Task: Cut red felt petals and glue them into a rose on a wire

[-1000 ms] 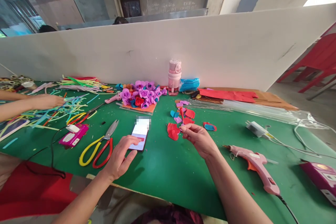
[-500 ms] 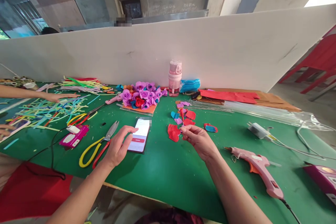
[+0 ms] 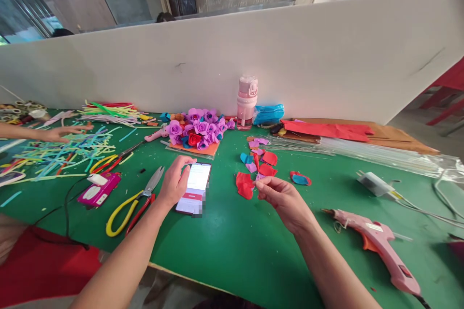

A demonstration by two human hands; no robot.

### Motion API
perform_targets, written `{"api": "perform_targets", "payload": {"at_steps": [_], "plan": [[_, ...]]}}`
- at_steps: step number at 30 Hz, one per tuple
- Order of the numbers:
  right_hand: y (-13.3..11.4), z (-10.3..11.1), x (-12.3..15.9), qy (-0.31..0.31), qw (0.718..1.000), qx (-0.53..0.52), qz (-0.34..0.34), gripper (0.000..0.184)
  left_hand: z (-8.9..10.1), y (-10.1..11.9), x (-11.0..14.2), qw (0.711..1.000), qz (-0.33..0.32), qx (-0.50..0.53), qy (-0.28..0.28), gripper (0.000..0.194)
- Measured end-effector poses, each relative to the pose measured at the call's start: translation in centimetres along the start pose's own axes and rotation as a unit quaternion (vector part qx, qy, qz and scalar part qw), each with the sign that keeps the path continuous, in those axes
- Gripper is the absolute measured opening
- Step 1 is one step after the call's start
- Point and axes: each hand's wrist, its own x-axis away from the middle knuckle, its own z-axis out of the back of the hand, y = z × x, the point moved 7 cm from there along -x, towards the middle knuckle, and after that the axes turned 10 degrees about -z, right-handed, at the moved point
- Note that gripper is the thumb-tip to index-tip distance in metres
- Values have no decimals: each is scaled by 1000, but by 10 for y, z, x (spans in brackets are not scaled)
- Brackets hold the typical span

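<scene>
My left hand (image 3: 176, 182) is at the upper left edge of a phone (image 3: 197, 181) lying face up on the green table, its index fingertip at the top of the lit screen. Nothing is gripped in it. Between thumb and forefinger, my right hand (image 3: 284, 199) pinches the thin stem of a small red paper bud (image 3: 256, 162), which points upward. Red petals (image 3: 245, 185) and a blue petal (image 3: 246, 158) lie on the table around the bud. Scissors (image 3: 150, 186) with one yellow and one red handle rest left of the phone, partly behind my left forearm.
Purple and red paper roses (image 3: 201, 128) are heaped behind the phone. A pink glue gun (image 3: 380, 244) and a white charger (image 3: 375, 184) lie at right. A pink bottle (image 3: 247, 104) stands by the partition. At left, a co-worker's hand (image 3: 65, 131) is over coloured strips (image 3: 68, 152).
My left hand has moved up the phone, from the middle of the screen to its top. The right hand keeps its pinch on the bud. The view has shifted slightly.
</scene>
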Motion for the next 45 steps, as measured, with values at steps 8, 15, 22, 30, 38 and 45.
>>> {"api": "perform_targets", "payload": {"at_steps": [8,15,22,30,38,45], "plan": [[-1,-3,2,6,1000,18,-14,25,-9,-14,8,999,13,40,-9,20],[0,-3,3,14,999,30,-25,25,-11,-21,8,993,46,109,7,16],[0,-4,2,18,999,30,-33,26,-13,-17,7,997,43,67,-11,19],[-2,-4,4,24,998,32,-41,27,-22,-14,6,998,4,-10,-58,21],[-2,-4,4,17,999,30,-34,26,-20,-16,7,998,16,-16,-51,17],[-4,-3,4,16,999,46,-21,27,-24,-15,8,998,8,-24,-65,18]]}}
